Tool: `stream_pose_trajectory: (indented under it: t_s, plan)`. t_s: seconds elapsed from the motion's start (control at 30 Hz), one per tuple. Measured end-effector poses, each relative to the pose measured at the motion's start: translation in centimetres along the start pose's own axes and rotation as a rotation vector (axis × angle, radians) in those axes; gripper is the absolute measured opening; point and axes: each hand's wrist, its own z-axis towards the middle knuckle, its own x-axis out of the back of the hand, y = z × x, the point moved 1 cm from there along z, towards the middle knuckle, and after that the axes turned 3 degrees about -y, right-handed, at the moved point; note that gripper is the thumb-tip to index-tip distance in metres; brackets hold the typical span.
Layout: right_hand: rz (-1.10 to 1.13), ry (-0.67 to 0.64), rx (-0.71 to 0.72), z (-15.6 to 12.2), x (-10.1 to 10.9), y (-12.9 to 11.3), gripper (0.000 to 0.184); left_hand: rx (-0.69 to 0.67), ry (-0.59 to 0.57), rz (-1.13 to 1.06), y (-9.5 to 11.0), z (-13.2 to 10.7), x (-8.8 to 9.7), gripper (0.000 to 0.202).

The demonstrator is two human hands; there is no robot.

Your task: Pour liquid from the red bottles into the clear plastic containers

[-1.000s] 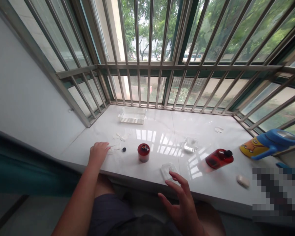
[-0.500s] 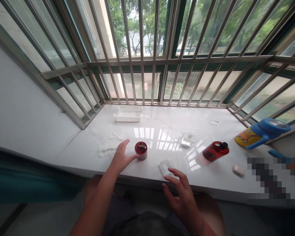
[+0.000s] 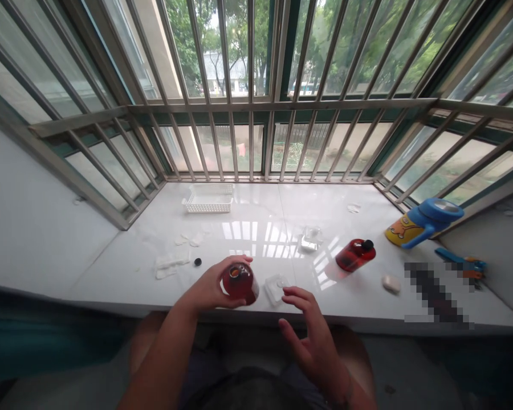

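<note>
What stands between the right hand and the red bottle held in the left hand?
A clear dish lies on the white sill between them, just past the fingertips of the right hand and beside the red bottle, which the left hand grips. Nothing else visible is in the way.

No words, numbers or brands can be read, not even on the red bottle [image 3: 240, 283] at 6 o'clock.
</note>
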Motion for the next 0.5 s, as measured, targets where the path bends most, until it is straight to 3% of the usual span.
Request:
stream_pose_trajectory:
  t_s: [0.1, 0.17, 0.23, 0.3, 0.37, 0.43, 0.5]
  plan:
    - [0.292, -0.267, -0.072, 2.0, 0.6, -1.4, 0.065, -0.158, -0.255, -0.004, 4.0, -0.3, 0.3, 0.072]
    - [0.502, -0.543, -0.102, 3.3, 0.6, -2.6, 0.085, -0.221, -0.311, 0.015, 5.5, -0.2, -0.1, 0.079]
    - [0.663, -0.82, -0.115, 4.3, 0.1, -3.6, 0.091, -0.254, -0.3, 0.022, 6.2, 0.1, -0.9, 0.088]
    - [0.78, -0.989, -0.083, 4.6, -0.6, -4.5, 0.085, -0.281, -0.392, -0.02, 6.4, 0.7, -1.9, 0.093]
    - [0.842, -0.982, -0.036, 4.3, -1.3, -4.9, 0.08, -0.297, -0.582, -0.107, 6.2, 1.2, -2.7, 0.095]
    - [0.848, -0.864, -0.045, 3.7, -1.4, -5.0, 0.08, -0.262, -0.684, -0.209, 5.6, 1.5, -3.3, 0.101]
    - [0.821, -0.716, -0.124, 2.7, -1.0, -4.9, 0.088, -0.186, -0.526, -0.324, 4.2, 1.5, -3.5, 0.11]
